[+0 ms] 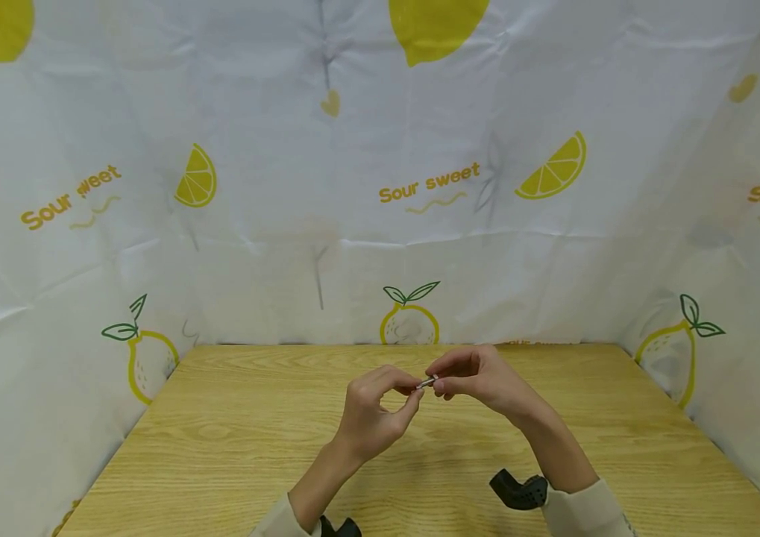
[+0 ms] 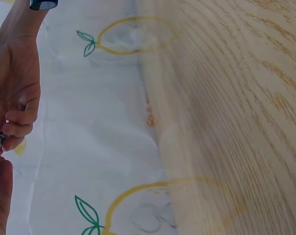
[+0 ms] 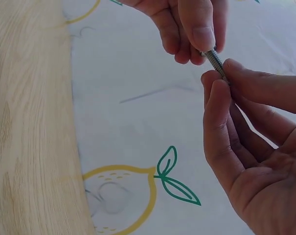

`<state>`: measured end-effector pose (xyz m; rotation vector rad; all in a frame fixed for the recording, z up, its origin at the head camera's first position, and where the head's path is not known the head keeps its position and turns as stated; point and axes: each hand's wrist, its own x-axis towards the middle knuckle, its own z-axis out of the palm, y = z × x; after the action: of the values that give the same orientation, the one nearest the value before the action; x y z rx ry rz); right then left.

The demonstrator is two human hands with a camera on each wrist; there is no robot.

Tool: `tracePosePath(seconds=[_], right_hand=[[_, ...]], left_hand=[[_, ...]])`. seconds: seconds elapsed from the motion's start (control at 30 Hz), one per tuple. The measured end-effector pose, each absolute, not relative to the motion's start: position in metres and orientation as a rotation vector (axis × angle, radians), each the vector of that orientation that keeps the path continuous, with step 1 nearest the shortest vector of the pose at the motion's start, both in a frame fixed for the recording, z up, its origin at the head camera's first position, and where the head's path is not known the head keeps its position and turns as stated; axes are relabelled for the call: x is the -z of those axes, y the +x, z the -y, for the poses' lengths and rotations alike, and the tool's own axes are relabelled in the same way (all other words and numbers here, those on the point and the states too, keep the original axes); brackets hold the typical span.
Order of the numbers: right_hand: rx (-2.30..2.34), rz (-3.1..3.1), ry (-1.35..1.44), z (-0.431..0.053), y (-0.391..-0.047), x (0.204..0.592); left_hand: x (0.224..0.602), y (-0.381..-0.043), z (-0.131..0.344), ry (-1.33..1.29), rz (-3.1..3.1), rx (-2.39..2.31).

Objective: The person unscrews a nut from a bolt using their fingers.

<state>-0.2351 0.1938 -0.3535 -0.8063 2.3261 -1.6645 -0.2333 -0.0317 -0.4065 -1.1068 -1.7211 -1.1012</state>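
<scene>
A small threaded metal bolt is held between my two hands, above the wooden table. My left hand pinches one end of it between thumb and forefinger. At the other end, the thumb and fingertips of my right hand grip it. In the right wrist view the thread of the bolt shows between the fingertips, tilted. Both of its ends are partly covered by fingers, so whether a nut sits on it I cannot tell. The left wrist view catches the bolt only at its left edge.
Beneath the hands lies the wood-grain table. A white cloth with lemon prints and lettering hangs behind it and at both sides. A black wrist mount sits by the right sleeve, with another black mount by the left sleeve.
</scene>
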Motion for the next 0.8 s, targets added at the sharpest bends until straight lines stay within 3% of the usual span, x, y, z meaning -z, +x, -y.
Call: tracePosePath(seconds=[0.8], right_hand=[[1.668,-2.217,-0.791,-0.1957,-0.2385,0.3544]], left_hand=[[0.4057,-0.2332,0.0306,-1.09,1.696,1.099]])
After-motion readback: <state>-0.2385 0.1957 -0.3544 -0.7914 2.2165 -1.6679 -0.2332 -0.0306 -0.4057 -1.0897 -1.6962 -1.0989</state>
